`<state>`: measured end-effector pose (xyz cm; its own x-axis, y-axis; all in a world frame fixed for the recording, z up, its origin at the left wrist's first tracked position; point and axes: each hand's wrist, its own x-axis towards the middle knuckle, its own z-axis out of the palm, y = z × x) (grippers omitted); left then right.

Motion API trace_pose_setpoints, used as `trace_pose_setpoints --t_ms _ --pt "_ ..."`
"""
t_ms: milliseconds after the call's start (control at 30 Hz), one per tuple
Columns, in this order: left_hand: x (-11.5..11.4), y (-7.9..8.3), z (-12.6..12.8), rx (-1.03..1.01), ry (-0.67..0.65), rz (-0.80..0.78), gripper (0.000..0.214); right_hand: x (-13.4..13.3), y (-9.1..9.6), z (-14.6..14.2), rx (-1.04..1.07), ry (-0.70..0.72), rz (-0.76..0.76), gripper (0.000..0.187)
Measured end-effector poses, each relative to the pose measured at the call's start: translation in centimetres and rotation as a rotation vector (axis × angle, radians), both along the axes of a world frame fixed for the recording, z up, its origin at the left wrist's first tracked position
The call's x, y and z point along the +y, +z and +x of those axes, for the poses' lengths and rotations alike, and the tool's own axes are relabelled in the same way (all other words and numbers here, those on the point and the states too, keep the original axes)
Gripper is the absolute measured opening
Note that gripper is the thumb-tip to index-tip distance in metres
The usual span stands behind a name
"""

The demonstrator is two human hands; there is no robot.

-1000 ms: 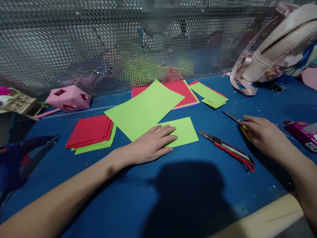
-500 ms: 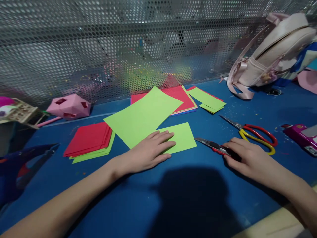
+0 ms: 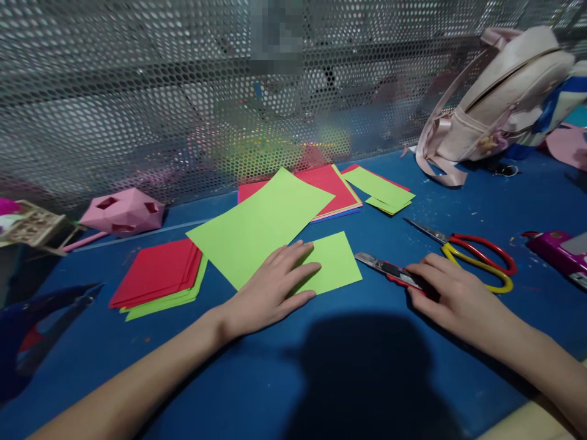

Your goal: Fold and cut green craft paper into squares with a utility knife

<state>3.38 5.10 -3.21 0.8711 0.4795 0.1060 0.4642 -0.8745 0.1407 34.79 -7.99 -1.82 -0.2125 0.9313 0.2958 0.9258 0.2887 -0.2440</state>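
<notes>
My left hand (image 3: 277,284) lies flat with its fingers stretched out, pressing on a small lime-green sheet of paper (image 3: 337,263). Its fingers also reach the near end of a larger lime-green sheet (image 3: 261,223), which slants away over a pile of coloured paper (image 3: 337,189). At the right, my right hand (image 3: 452,293) is closed round a utility knife (image 3: 394,271) with black and red parts. The knife lies low over the blue table, its blade out and its tip close to the small sheet's right edge. Scissors (image 3: 443,237) with red and yellow handles rest just beyond that hand.
Red squares (image 3: 158,272) are stacked on green ones to the left. Green strips (image 3: 380,188) lie at the back. A pink paper polyhedron (image 3: 123,211), a blue glue gun (image 3: 36,330), a purple tool (image 3: 557,253) and a pale backpack (image 3: 495,104) stand around. Perforated metal (image 3: 183,91) closes the rear.
The camera view has shifted and tilted slightly. Both hands keep nearly the same place: the left on the paper, the right still holding the knife beside the sheet's edge.
</notes>
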Motion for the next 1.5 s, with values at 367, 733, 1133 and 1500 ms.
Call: trace_pose_setpoints --t_ms 367,733,1133,1500 --pt "0.5 -0.1 0.0 0.002 0.123 -0.059 0.067 0.1 -0.2 0.1 -0.004 -0.022 0.016 0.024" --pt "0.6 -0.6 -0.2 -0.019 0.141 -0.081 0.071 2.1 0.1 0.1 -0.030 -0.078 -0.078 0.028" --pt "0.5 -0.7 -0.1 -0.014 0.139 -0.067 0.070 6.1 -0.3 -0.5 -0.020 -0.108 -0.108 0.024" --pt "0.4 -0.6 -0.1 0.011 0.150 -0.088 0.070 6.0 -0.4 -0.2 -0.009 -0.101 -0.095 0.025"
